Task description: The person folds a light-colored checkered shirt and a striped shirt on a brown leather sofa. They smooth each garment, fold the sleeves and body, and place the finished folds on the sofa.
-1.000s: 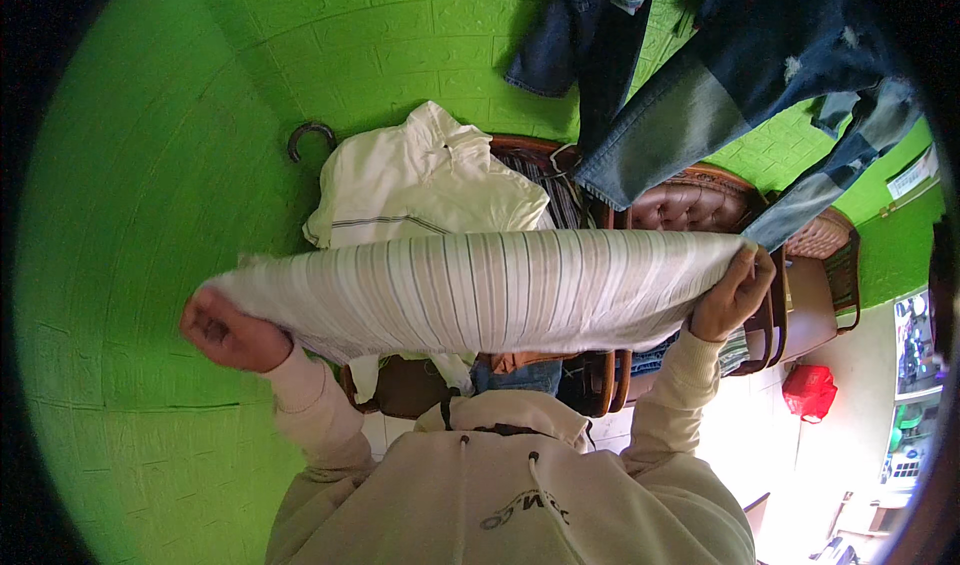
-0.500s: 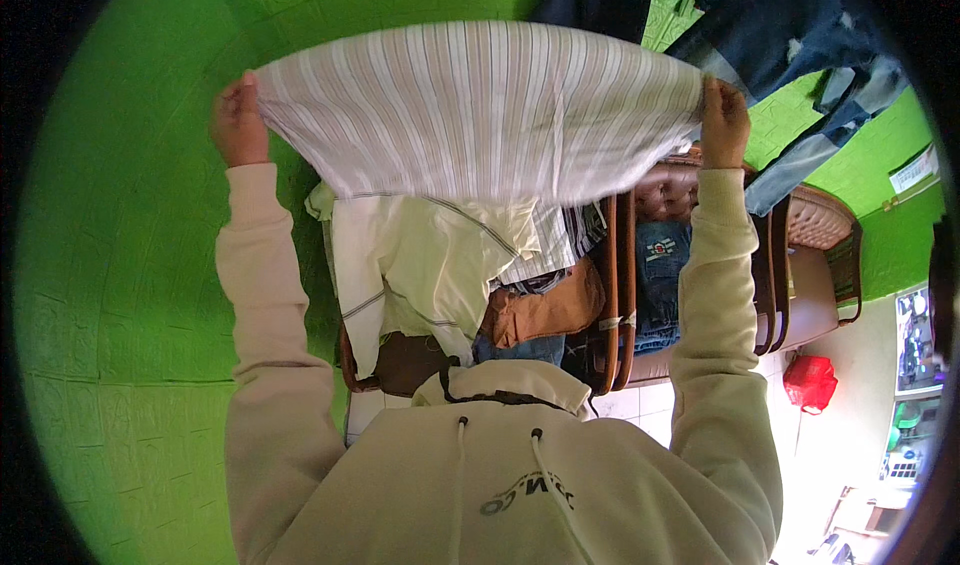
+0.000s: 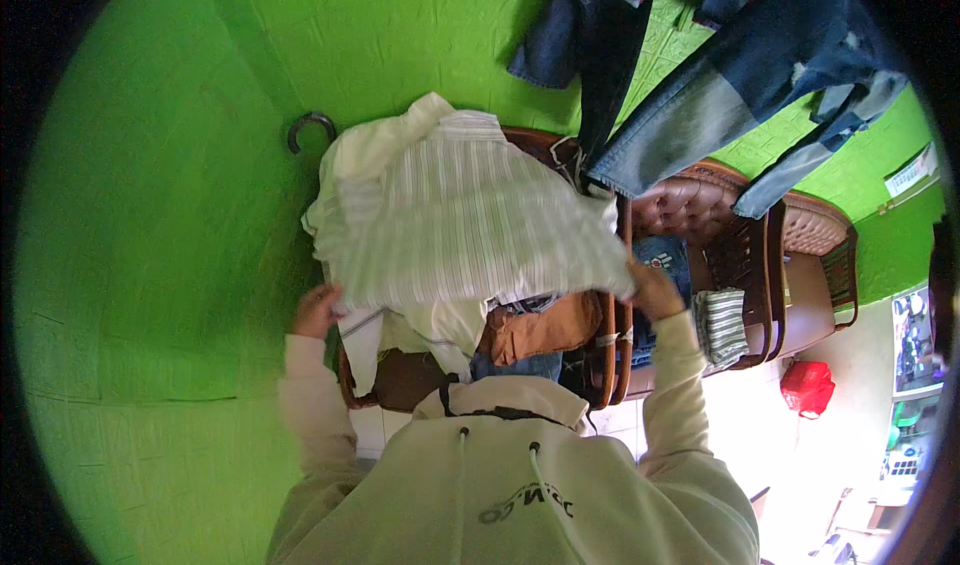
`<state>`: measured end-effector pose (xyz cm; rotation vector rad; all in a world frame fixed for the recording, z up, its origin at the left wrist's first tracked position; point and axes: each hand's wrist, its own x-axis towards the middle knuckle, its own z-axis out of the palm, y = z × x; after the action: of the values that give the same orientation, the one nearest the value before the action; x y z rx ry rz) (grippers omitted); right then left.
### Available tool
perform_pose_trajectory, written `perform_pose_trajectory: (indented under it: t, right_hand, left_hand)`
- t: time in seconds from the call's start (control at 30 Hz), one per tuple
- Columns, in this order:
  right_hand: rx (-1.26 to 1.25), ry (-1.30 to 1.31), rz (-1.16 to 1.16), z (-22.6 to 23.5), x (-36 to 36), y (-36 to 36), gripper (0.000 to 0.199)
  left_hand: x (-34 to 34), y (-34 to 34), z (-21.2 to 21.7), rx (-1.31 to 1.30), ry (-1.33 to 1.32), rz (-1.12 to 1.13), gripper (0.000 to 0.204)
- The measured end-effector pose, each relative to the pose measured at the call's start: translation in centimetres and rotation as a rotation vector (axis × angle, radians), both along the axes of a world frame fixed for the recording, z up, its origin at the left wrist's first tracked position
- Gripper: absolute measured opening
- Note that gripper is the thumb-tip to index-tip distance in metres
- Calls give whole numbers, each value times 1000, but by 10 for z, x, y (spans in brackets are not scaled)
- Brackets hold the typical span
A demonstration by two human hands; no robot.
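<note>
A striped white shirt [image 3: 470,225], thin woven cloth with fine grey lines running its length, is spread flat over a heap of clothes on a brown wooden chair [image 3: 600,365]. Its near edge is pinched at both corners. The left hand [image 3: 318,311] is closed on the left corner, fingers curled into the fabric; the right hand [image 3: 655,290] is clamped on the right corner, where the cloth draws into a small point.

Under the shirt lies a cream garment [image 3: 370,165], soft and rumpled, its collar end sticking out toward the green wall [image 3: 180,215]. Below the held edge show a tan-brown folded garment [image 3: 540,330] and a strip of blue denim [image 3: 515,367]. The chair's rounded arm curves beside the right hand.

Just to the right stands a second chair with a buttoned, padded brown leather seat [image 3: 690,210], and a small striped folded cloth [image 3: 720,327] rests at its front. Patched blue jeans [image 3: 720,95] hang above, pale and dark denim panels stitched together, their legs dangling toward the chairs. A dark metal hook [image 3: 310,125] sits on the textured green wall. A red bag [image 3: 808,385] lies on the pale floor. The person's cream hooded sweatshirt [image 3: 520,485] fills the lower edge.
</note>
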<state>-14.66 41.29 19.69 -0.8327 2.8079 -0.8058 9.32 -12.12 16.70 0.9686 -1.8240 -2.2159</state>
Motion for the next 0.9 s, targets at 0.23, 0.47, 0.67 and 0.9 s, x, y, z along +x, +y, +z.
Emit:
perform_pose_trajectory:
  t: [0.23, 0.47, 0.67, 0.9]
  right_hand:
    - [-607, -761, -478, -74, 56, 24, 24]
    - [-748, -906, -403, -40, 39, 28, 22]
    - [-505, -415, -396, -26, 38, 14, 18]
    - [-928, 167, -284, 94, 56, -38, 24]
  left_hand:
    - [58, 24, -73, 77, -259, 53, 37]
    - [49, 14, -46, 34, -138, 63, 25]
    - [54, 9, -38, -235, -64, -41, 25]
    - [60, 5, 53, -679, 136, 294, 18]
